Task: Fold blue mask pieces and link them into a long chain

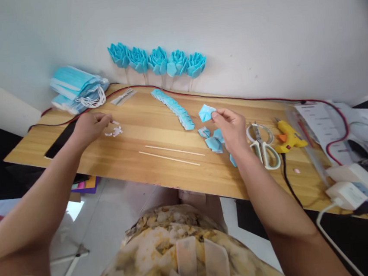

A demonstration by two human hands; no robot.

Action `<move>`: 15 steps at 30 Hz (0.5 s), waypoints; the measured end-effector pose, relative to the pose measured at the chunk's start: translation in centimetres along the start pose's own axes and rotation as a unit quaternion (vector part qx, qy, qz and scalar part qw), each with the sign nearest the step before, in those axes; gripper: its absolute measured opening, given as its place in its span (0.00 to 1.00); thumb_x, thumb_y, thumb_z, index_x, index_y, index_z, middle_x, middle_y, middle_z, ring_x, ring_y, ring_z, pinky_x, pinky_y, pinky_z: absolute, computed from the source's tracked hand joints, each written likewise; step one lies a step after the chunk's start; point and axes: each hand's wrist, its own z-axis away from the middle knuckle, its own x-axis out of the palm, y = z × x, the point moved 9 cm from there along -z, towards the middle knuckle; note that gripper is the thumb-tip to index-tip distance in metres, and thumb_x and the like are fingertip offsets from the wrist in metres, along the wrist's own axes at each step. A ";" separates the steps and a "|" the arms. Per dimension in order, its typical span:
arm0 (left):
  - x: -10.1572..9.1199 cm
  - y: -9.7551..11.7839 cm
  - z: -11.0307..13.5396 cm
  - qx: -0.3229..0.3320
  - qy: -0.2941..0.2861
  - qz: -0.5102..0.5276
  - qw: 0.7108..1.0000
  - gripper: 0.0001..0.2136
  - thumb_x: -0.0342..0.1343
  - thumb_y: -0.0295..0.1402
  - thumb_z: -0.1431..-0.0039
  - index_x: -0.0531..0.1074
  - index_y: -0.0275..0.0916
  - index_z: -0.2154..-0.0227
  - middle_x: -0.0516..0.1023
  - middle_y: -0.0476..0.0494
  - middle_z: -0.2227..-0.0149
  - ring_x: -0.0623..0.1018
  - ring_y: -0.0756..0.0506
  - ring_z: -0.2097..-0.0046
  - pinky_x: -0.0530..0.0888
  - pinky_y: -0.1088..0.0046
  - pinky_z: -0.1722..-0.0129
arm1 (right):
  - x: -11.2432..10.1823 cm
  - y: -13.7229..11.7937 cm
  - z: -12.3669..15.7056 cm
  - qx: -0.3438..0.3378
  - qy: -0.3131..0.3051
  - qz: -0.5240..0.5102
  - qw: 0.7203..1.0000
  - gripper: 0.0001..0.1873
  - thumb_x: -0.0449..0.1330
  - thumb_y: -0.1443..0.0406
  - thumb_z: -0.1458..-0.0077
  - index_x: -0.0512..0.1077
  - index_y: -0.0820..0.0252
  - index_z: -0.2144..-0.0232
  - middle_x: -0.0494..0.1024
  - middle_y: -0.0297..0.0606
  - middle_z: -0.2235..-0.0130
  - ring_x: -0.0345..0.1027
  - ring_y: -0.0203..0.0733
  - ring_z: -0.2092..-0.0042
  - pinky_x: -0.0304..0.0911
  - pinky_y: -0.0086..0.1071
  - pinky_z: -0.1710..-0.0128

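Observation:
My right hand (231, 127) pinches a folded light-blue petal (205, 113) by its right corner, above the wooden table. Below that hand lie several more folded blue petals (214, 144), partly hidden by the wrist. On the left, the thumb and fingertips of my left hand (90, 126) are pressed together on a small white strip (115, 122). Just beside them is a little heap of white scraps (117, 131). Between my hands, a row of overlapping blue folded pieces (173, 107) runs diagonally, and two thin wooden sticks (172, 154) lie nearer the front edge.
Several blue flowers on sticks (158, 61) lean against the wall. Blue face masks (76, 85) are stacked back left, near a black phone-like slab (61, 140). At right are scissors (263, 150), a tape roll (270, 133), a yellow glue gun (288, 136) and a power strip (367, 185).

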 end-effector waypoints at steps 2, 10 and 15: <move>0.5 -1.3 0.0 -0.038 0.006 -0.018 0.999 0.10 0.59 0.39 0.43 0.77 0.40 0.75 0.71 0.59 0.82 0.66 0.52 0.74 0.58 0.74 0.74 | -0.1 0.1 -0.1 -0.001 0.002 0.001 1.000 0.07 0.62 0.60 0.49 0.75 0.58 0.73 0.75 0.31 0.73 0.70 0.37 0.68 0.67 0.33 0.61; 0.5 -0.7 0.6 0.008 0.005 0.012 1.000 0.11 0.64 0.39 0.47 0.77 0.41 0.63 0.73 0.56 0.72 0.68 0.52 0.69 0.63 0.74 0.69 | -0.5 0.5 -0.5 -0.002 0.020 -0.026 0.999 0.06 0.63 0.61 0.51 0.76 0.58 0.74 0.76 0.31 0.73 0.70 0.37 0.68 0.67 0.33 0.61; -1.0 3.4 1.8 0.067 0.080 0.042 0.994 0.10 0.57 0.41 0.41 0.77 0.44 0.61 0.76 0.54 0.65 0.69 0.50 0.65 0.67 0.72 0.63 | 0.2 -0.3 -0.2 -0.009 -0.014 -0.056 0.998 0.05 0.62 0.62 0.50 0.75 0.56 0.72 0.77 0.31 0.71 0.71 0.38 0.66 0.69 0.34 0.59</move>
